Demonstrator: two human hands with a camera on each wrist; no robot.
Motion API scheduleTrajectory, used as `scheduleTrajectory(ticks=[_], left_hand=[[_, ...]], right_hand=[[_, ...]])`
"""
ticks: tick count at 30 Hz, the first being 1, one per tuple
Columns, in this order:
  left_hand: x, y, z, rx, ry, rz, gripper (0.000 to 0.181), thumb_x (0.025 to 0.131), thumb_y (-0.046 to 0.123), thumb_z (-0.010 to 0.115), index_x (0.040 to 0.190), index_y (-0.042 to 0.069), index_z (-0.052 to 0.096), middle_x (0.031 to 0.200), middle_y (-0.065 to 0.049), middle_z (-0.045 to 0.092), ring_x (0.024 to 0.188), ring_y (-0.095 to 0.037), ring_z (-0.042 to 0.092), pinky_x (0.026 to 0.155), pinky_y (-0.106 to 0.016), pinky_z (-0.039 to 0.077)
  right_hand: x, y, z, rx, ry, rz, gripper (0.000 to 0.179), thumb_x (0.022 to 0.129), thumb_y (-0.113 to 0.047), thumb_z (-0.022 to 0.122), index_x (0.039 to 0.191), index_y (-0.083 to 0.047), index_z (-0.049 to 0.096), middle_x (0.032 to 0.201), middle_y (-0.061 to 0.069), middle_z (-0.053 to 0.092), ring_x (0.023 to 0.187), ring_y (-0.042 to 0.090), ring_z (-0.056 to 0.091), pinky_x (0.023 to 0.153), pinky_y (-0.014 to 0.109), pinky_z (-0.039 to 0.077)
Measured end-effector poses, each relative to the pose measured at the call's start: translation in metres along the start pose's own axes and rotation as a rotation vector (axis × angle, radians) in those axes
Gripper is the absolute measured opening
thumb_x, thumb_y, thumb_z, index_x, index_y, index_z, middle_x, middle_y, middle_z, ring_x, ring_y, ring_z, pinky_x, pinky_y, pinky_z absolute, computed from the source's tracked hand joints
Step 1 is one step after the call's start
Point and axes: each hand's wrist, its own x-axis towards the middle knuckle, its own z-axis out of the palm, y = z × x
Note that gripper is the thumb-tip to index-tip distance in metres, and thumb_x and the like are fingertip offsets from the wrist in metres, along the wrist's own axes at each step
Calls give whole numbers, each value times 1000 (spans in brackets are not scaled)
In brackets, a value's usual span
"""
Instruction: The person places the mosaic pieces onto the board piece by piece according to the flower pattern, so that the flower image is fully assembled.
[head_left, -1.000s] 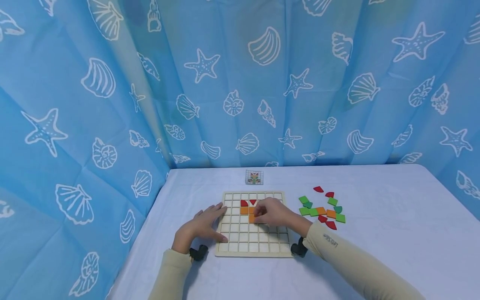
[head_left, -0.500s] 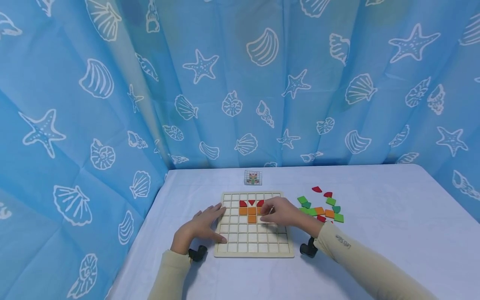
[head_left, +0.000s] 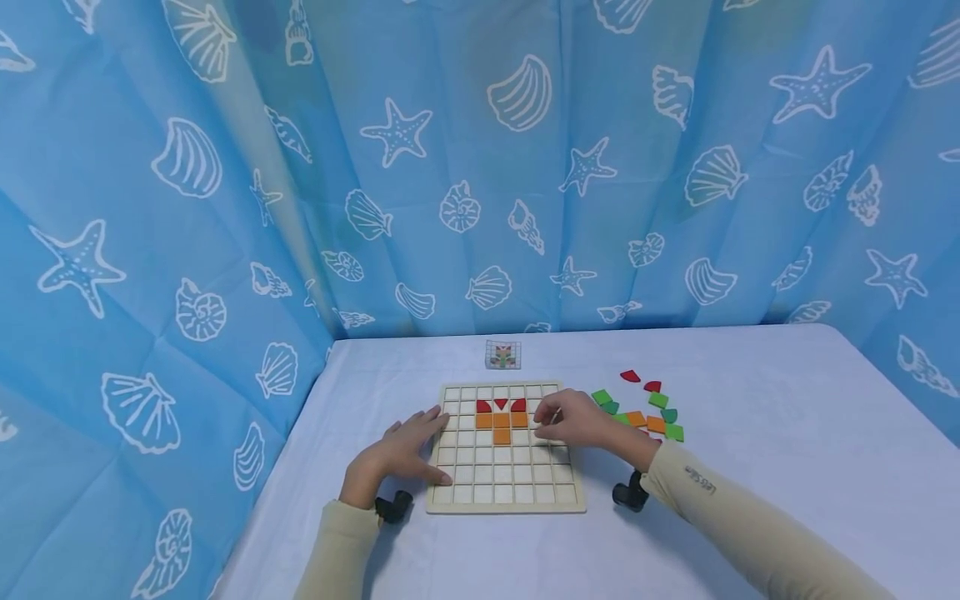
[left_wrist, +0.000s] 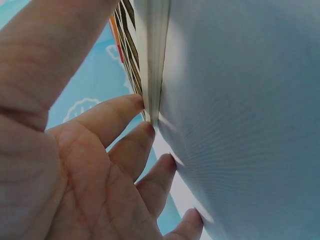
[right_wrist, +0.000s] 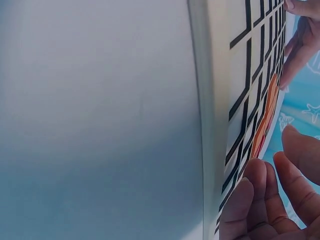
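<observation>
A pale wooden grid board [head_left: 506, 507] lies flat on the table. On it, orange squares [head_left: 502, 436] form a T, with two red rounded pieces [head_left: 518, 406] and a small red triangle [head_left: 501, 404] in the row above. My left hand [head_left: 405, 446] rests along the board's left edge with fingers spread; the left wrist view has its fingertips [left_wrist: 142, 102] right at the board's side. Over the board's right edge is my right hand [head_left: 573, 418], fingers loosely bent. In the right wrist view its thumb and fingers stand apart, with no piece between them.
Loose green, orange and red pieces [head_left: 658, 399] lie right of the board, partly behind my right hand. A small picture card [head_left: 503, 355] with a coloured grid pattern lies beyond the board. A blue curtain [head_left: 450, 167] with white shell prints hangs behind the table.
My right hand has moved right, off the coloured pieces, uncovering the right-hand red piece and the orange square below it. My left hand stays at the board's edge.
</observation>
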Motion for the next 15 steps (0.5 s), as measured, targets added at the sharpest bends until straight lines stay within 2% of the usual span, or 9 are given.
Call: scheduleTrajectory(ticks=[6,15], left_hand=[[0,1,-1,-1,3,6,105,71,47,86,156,17,31,165,-6,22,153,-32,16,122,-61,11],[1,-1,1,-3,9,4,106,70,48,86,156,18,31,166,-5,22,154,-31,16,123,-60,11]], right_hand=[[-3,11,-8,-10,16,-1,12,85,-18,78,94,-13,72,87,-4,67,81,13,59,73,26,55],[-21,27,-25,-24,36,56,15,85,-19,78,98,-13,72,91,-3,67,81,15,58,70,27,55]])
